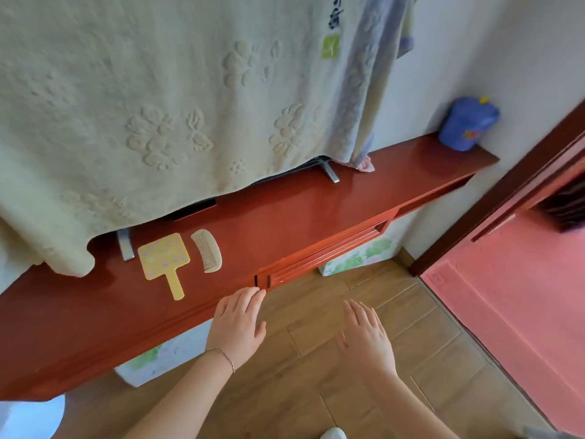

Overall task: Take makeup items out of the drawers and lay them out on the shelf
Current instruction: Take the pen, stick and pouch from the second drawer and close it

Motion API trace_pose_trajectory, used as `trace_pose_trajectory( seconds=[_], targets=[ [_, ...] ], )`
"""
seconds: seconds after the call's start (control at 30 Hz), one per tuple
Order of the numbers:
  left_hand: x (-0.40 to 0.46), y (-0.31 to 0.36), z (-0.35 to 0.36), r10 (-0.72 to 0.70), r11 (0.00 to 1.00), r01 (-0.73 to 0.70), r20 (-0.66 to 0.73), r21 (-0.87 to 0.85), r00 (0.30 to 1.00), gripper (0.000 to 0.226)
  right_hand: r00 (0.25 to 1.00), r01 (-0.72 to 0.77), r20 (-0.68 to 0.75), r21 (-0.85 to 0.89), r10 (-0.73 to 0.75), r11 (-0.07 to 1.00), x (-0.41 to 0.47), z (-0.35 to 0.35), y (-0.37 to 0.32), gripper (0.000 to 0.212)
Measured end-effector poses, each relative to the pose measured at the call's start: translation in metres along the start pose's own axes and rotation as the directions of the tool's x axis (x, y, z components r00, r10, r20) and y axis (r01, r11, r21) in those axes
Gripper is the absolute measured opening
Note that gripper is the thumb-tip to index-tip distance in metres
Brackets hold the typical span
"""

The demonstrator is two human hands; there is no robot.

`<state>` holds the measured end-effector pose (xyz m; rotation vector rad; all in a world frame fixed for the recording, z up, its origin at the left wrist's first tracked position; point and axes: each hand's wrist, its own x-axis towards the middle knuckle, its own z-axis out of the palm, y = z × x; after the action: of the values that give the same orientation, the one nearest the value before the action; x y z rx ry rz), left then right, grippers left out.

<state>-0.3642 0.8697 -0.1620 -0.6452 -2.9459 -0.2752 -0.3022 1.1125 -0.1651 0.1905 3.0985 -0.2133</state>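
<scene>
A yellow hand mirror [164, 260] lies flat on the red shelf [285, 213], handle pointing toward me. Just right of it lies a cream comb [206, 250]. A shut red drawer [319, 256] sits under the shelf's front edge. My left hand [238, 324] hovers with straight fingers at the shelf's front edge, its fingertips close to the drawer's left end; touching or not is unclear. Lower and to the right, my right hand [367, 335] is held flat over the wooden floor, holding nothing.
A cream embossed cloth [142, 106] drapes over a screen on metal feet [330, 172] at the back of the shelf. A blue container [467, 125] stands at the shelf's far right end. White boxes with green print [357, 255] sit under the shelf. A pink door [519, 299] is at right.
</scene>
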Motion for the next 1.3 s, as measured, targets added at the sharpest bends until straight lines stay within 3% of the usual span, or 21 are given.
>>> trace_pose_trajectory(
  seconds=[0.27,0.53,1.0,1.3],
  targets=[
    [0.041,0.070,0.019,0.006,1.000,-0.006,0.003,0.005,1.000,0.057,0.995,-0.074,0.071,0.122,0.065,0.990,0.007,-0.020,0.092,0.059],
    [0.076,0.118,0.031,-0.087,0.996,0.087,-0.017,0.023,0.996,0.057,0.994,-0.018,0.113,0.148,0.001,0.989,0.031,-0.038,0.157,0.058],
    [0.141,0.130,0.058,-0.203,0.979,0.203,0.008,0.034,0.979,0.054,0.980,0.134,0.131,0.103,-0.147,0.986,0.122,-0.039,0.188,0.058],
    [0.186,0.114,0.066,-0.393,0.920,0.392,-0.061,-0.028,0.918,0.052,0.922,0.321,0.199,0.084,-0.332,0.943,0.212,-0.050,0.176,0.059]
  ],
)
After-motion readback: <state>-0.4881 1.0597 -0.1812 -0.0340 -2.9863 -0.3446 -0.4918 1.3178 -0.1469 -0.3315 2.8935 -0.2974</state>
